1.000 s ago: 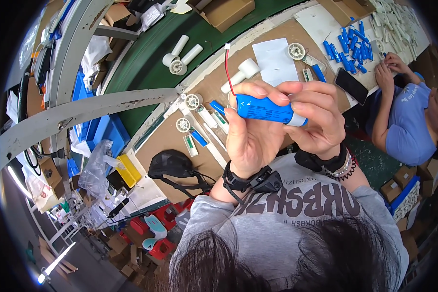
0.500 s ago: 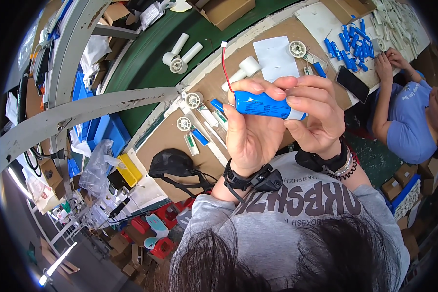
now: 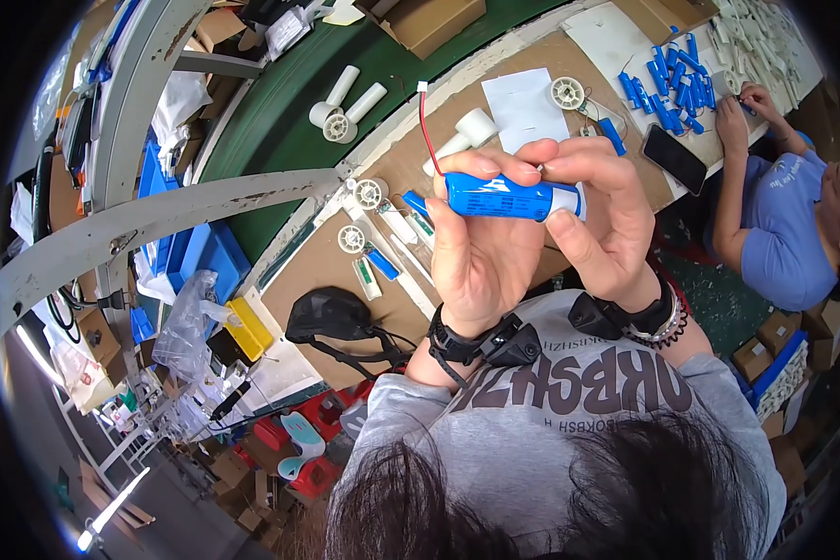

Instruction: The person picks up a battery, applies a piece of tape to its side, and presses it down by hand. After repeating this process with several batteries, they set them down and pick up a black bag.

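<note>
A blue cylindrical battery pack (image 3: 497, 198) is held level in front of me, over the near edge of the bench. From its left end a red wire (image 3: 427, 131) rises to a small white connector (image 3: 422, 87). My left hand (image 3: 481, 266) is closed round the left part of the pack, thumb below and fingers over the top. At the other end, my right hand (image 3: 611, 219) grips with its thumb on the white band (image 3: 567, 200) and its fingers above. The fingers partly hide the pack's upper edge.
Past my hands lie a white paper sheet (image 3: 523, 103), white round-headed parts (image 3: 353, 239) and a black phone (image 3: 674, 161). A black bag (image 3: 327, 317) rests at left below a grey metal beam (image 3: 205, 196). At right, a co-worker (image 3: 775, 224) sits near piled blue batteries (image 3: 677, 89).
The pack has shifted slightly left and turned a little. My right thumb has moved from below the pack's end up onto its white band, leaving more of that band showing.
</note>
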### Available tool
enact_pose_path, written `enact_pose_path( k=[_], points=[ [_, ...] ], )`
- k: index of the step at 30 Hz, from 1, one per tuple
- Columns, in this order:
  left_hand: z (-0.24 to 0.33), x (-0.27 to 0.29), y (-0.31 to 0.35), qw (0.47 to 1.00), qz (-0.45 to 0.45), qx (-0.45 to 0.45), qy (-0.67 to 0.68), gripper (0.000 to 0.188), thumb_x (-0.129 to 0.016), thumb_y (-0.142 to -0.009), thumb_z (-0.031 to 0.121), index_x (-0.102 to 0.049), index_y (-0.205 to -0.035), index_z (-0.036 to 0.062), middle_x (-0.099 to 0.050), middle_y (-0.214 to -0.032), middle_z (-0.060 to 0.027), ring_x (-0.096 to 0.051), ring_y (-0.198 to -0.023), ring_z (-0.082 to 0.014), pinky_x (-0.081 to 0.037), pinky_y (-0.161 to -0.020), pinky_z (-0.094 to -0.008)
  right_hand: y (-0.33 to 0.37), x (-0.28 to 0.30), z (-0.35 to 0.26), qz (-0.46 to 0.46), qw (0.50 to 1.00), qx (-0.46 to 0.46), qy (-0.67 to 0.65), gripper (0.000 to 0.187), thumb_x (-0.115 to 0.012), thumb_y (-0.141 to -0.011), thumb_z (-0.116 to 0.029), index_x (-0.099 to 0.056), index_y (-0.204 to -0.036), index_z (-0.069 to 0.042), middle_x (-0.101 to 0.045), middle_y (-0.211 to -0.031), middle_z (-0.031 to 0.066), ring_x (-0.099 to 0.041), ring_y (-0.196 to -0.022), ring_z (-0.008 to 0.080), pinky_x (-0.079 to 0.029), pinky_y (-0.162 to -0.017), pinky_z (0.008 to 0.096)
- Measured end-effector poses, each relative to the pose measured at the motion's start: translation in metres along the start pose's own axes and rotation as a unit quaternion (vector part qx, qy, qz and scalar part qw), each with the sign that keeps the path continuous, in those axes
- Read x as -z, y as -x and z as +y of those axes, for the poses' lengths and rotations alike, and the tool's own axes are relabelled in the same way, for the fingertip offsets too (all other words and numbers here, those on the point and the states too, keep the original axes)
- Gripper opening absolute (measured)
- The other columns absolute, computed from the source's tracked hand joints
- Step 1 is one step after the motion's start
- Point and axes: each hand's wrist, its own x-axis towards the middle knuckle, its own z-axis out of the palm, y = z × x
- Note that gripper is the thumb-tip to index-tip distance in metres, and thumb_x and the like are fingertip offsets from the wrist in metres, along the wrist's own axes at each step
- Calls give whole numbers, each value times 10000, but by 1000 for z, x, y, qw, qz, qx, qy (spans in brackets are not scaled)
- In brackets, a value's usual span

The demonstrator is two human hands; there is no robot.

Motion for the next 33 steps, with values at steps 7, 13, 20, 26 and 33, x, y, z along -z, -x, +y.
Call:
enact_pose_path(
  k=[7, 13, 20, 26, 33],
  points=[
    [-2, 0, 0, 1000, 5, 5, -2, 385, -280, -925, 420, -412, -1092, 99, -492, -1047, -111, -385, -1170, -285, -310, -938, -523, 0, 3, 0, -10, 999, -27, -32, 263, -557, -753, -48, -520, -1010, -11, -549, -954, 104, -510, -889, 202, -414, -786, 298],
    [-3, 0, -1, 1000, 7, 8, 0, 385, -285, -924, 421, -416, -1082, 95, -492, -1040, -109, -389, -1165, -282, -316, -936, -509, 3, 1, 3, -6, 995, -55, -80, 239, -539, -774, -40, -518, -1010, -14, -523, -965, 92, -498, -901, 178, -389, -813, 287],
    [-3, 1, 0, 1000, 12, 14, -8, 393, -284, -924, 422, -424, -1083, 91, -493, -1038, -108, -389, -1163, -280, -320, -937, -493, 6, -4, 3, 11, 990, -77, -117, 209, -506, -808, -44, -512, -1015, -15, -514, -973, 84, -490, -900, 149, -384, -798, 275],
    [-6, 1, -2, 999, 25, 22, -11, 394, -291, -923, 421, -429, -1083, 89, -496, -1044, -109, -386, -1166, -279, -312, -947, -483, 5, -1, 3, 19, 985, -97, -139, 192, -479, -834, -44, -508, -1022, -16, -520, -987, 72, -483, -879, 115, -386, -770, 253],
    [-19, 4, -5, 998, 53, 33, 3, 377, -310, -924, 404, -436, -1073, 81, -501, -1045, -106, -415, -1124, -261, -295, -968, -450, 2, 9, 7, 30, 968, -191, -161, 171, -400, -868, -18, -490, -1013, -2, -525, -1014, 82, -498, -951, 126, -387, -834, 255]
  ],
)
